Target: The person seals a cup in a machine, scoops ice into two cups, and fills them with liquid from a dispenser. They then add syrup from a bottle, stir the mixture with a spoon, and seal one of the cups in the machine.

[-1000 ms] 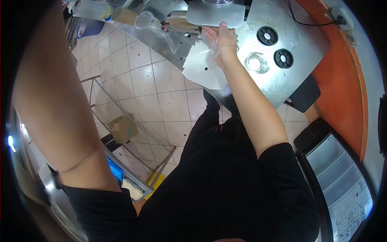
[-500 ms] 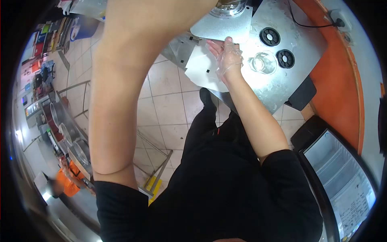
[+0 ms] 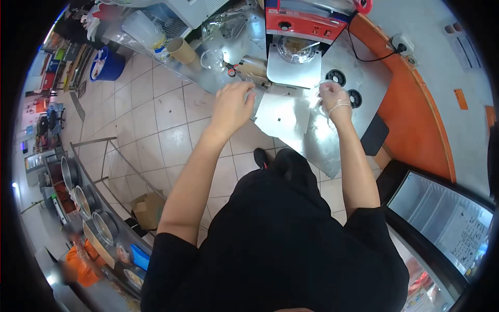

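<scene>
Tray (image 3: 294, 74) sits upper middle in the frame, up and left of the nearer right hand (image 3: 335, 99), whose grip I can't tell, and up and right of the loose, empty left hand (image 3: 233, 107).

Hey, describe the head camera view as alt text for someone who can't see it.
A person's bare left hand and plastic-gloved right hand are on either side of a flat white sheet on a shiny metal table. Beyond the sheet stands a red-fronted machine; two round black discs lie near the right hand.
</scene>
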A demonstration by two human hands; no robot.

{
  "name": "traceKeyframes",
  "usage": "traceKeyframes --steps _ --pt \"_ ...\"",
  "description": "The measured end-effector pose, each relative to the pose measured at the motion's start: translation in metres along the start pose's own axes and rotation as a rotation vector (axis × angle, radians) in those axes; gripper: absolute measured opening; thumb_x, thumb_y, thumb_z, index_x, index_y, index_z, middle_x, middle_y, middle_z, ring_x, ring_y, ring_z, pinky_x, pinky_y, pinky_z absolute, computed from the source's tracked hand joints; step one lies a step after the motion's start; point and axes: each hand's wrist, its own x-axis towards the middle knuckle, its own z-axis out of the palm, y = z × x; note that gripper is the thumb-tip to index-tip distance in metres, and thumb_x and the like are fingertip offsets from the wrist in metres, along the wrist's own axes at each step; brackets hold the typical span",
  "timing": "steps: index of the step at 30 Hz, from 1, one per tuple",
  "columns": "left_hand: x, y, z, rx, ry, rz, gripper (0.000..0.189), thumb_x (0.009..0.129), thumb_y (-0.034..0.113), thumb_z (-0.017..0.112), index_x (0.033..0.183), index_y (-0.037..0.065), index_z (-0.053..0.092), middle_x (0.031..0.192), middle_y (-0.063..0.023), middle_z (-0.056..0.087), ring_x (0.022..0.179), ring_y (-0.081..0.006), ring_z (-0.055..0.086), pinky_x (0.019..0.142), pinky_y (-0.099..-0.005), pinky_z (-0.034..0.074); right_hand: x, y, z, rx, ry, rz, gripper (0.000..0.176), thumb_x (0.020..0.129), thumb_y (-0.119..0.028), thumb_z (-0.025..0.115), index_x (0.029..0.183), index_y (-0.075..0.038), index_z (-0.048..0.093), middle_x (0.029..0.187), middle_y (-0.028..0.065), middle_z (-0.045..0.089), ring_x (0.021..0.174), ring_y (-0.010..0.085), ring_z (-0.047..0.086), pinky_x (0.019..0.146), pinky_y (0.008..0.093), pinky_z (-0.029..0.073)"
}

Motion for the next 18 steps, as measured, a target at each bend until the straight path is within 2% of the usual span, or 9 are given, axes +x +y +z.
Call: traceKeyframes --steps 2,3,4,6,10,11,12,15,18 --pt "0.033 -0.004 0.015 -0.124 -0.026 -0.048 0.023 0.091 0.016 0.068 0.111 0.005 0.072 0.105 -0.0149 0.073 0.109 -0.0369 0.064 0.094 -0.0503 0.049 0.020 -0.010 -0.010 -0.215 0.143 -0.235 0.035 0.094 -0.029 0.067 0.123 -0.009 0.072 0.104 0.0176 0.075 0.090 0.0278 0.073 0.085 0.0409 0.056" --pt "0.051 -0.009 0.027 -0.115 0.002 0.028 0.028 0.090 0.017 0.070 0.114 0.004 0.072 0.110 -0.0179 0.071 0.109 -0.0385 0.064 0.093 -0.0508 0.050 0.030 -0.017 -0.011 -0.237 0.164 -0.322 0.040 0.091 -0.029 0.070 0.126 -0.009 0.071 0.114 0.0193 0.073 0.103 0.0324 0.071 0.093 0.0420 0.054" --pt "0.066 -0.012 0.040 -0.119 -0.003 0.023 0.028 0.090 0.017 0.070 0.114 0.004 0.072 0.110 -0.0179 0.071 0.109 -0.0385 0.064 0.093 -0.0508 0.050 0.043 -0.017 -0.008 -0.241 0.161 -0.315 0.040 0.091 -0.029 0.070 0.126 -0.009 0.071 0.114 0.0193 0.073 0.103 0.0324 0.071 0.093 0.0420 0.054" --pt "0.096 -0.011 0.063 -0.101 0.004 -0.074 0.032 0.089 0.018 0.071 0.118 0.005 0.072 0.115 -0.0196 0.069 0.114 -0.0387 0.063 0.094 -0.0499 0.049 0.075 -0.017 0.001 -0.346 0.214 -0.495 0.043 0.089 -0.030 0.073 0.127 -0.009 0.071 0.121 0.0200 0.070 0.107 0.0335 0.070 0.095 0.0430 0.054" --pt "0.129 -0.008 0.091 -0.047 0.111 -0.106 0.035 0.088 0.017 0.073 0.120 0.005 0.072 0.116 -0.0188 0.068 0.114 -0.0393 0.061 0.096 -0.0493 0.048 0.091 -0.028 0.019 -0.223 0.193 -0.541 0.043 0.083 -0.026 0.079 0.124 -0.014 0.073 0.120 0.0193 0.069 0.106 0.0359 0.069 0.097 0.0437 0.055" --pt "0.132 -0.009 0.095 -0.086 0.109 -0.100 0.034 0.086 0.016 0.074 0.119 0.005 0.073 0.113 -0.0182 0.068 0.113 -0.0393 0.060 0.097 -0.0487 0.048 0.088 -0.029 0.023 -0.113 0.216 -0.495 0.031 0.082 -0.023 0.080 0.112 -0.015 0.078 0.117 0.0171 0.069 0.103 0.0352 0.068 0.097 0.0450 0.053" --pt "0.138 -0.009 0.097 -0.124 0.114 -0.089 0.034 0.085 0.014 0.075 0.118 0.005 0.073 0.111 -0.0175 0.068 0.111 -0.0393 0.059 0.097 -0.0481 0.048 0.089 -0.026 0.023 -0.107 0.216 -0.493 0.031 0.082 -0.023 0.080 0.112 -0.015 0.078 0.117 0.0171 0.069 0.103 0.0352 0.068 0.097 0.0450 0.053" --pt "0.138 -0.004 0.101 -0.110 0.175 -0.037 0.028 0.084 0.013 0.077 0.111 0.005 0.074 0.108 -0.0163 0.069 0.101 -0.0369 0.061 0.092 -0.0459 0.048 0.088 -0.018 0.026 -0.286 0.370 -0.698 0.010 0.081 -0.020 0.081 0.090 -0.015 0.078 0.113 0.0109 0.071 0.103 0.0329 0.063 0.096 0.0459 0.049" --pt "0.133 -0.002 0.100 -0.168 0.222 -0.056 0.021 0.085 0.015 0.078 0.103 0.004 0.075 0.098 -0.0132 0.070 0.093 -0.0306 0.062 0.087 -0.0425 0.049 0.089 -0.025 0.014 -0.341 0.319 -0.823 0.009 0.081 -0.018 0.080 0.089 -0.013 0.077 0.108 0.0083 0.072 0.104 0.0339 0.062 0.096 0.0461 0.049"
